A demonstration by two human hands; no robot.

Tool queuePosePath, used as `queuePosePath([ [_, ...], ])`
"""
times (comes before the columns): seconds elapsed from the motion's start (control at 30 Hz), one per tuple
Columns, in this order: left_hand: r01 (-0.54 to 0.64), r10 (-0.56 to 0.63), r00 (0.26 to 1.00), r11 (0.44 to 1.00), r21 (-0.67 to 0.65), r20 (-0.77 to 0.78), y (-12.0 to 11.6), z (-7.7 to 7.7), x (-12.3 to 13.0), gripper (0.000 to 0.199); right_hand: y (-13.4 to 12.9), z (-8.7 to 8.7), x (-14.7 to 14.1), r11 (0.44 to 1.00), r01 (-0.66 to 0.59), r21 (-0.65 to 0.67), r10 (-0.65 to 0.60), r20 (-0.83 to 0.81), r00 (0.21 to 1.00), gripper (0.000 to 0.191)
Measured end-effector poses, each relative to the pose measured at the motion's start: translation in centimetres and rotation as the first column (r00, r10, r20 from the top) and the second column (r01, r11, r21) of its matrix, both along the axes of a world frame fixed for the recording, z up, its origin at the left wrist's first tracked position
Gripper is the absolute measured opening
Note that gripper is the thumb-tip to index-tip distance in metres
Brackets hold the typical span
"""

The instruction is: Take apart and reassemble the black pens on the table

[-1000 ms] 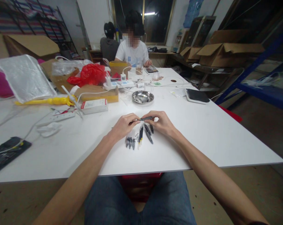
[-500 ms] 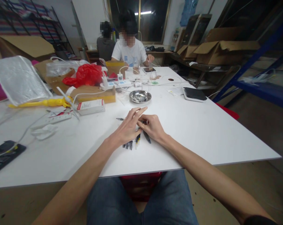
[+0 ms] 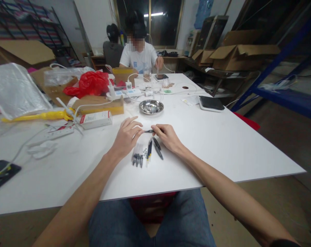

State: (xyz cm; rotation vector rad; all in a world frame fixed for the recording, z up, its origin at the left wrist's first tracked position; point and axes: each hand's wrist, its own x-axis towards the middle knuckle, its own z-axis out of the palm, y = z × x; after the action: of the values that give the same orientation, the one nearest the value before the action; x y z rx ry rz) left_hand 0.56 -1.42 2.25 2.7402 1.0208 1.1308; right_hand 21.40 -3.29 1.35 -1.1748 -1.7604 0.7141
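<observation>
Between my two hands a thin dark pen part [image 3: 148, 131] lies level above the white table [image 3: 204, 147]. My left hand [image 3: 127, 136] pinches its left end with thumb and forefinger, the other fingers raised. On its right end, my right hand [image 3: 166, 136] is closed. Nearer to me lie several clear tubes with dark tips [image 3: 137, 158], tiny grey pieces [image 3: 145, 152], dark refills with yellow ends [image 3: 149, 149] and dark pen barrels [image 3: 158, 151] below my right hand.
A shiny metal dish [image 3: 151, 107] stands beyond my hands. At the left are a white box [image 3: 96, 120], a power strip [image 3: 124, 93] and a red bag [image 3: 90, 84]. A dark-topped device [image 3: 211, 103] lies at the right. A person sits opposite.
My left hand has moved left, off the spot over my right hand, uncovering the tubes and refills. The pen part now shows between both hands. The view has shifted slightly.
</observation>
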Motion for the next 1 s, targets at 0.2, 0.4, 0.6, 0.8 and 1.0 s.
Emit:
queuePosePath([
  [0.2,-0.052,0.054,0.998,0.984,-0.168,0.011,-0.3,-0.9,0.6,0.015,-0.1,0.3,0.4,0.987,-0.154,0.035,0.157,-0.115,0.981,0.032],
  [0.4,-0.061,0.074,0.996,0.971,-0.232,0.046,-0.4,-2.0,1.0,0.017,-0.3,0.2,0.0,0.998,0.045,-0.047,-0.044,0.030,0.999,0.058],
  [0.6,0.005,0.005,0.999,0.973,-0.231,0.042,-0.5,-1.3,0.7,0.026,-1.1,1.2,-0.1,0.991,-0.080,0.111,0.077,0.027,0.997,0.029],
  [0.8,0.024,-0.009,0.997,0.983,-0.184,0.083,-0.6,-1.1,1.1,0.023,-1.1,1.1,0.1,0.998,-0.037,0.053,0.035,0.039,0.999,0.033],
  [1.0,-0.102,0.116,0.992,0.967,-0.232,0.047,-0.2,-2.0,0.9,0.017,-0.9,1.0,0.1,0.991,-0.014,0.130,-0.005,0.152,0.988,0.027],
])
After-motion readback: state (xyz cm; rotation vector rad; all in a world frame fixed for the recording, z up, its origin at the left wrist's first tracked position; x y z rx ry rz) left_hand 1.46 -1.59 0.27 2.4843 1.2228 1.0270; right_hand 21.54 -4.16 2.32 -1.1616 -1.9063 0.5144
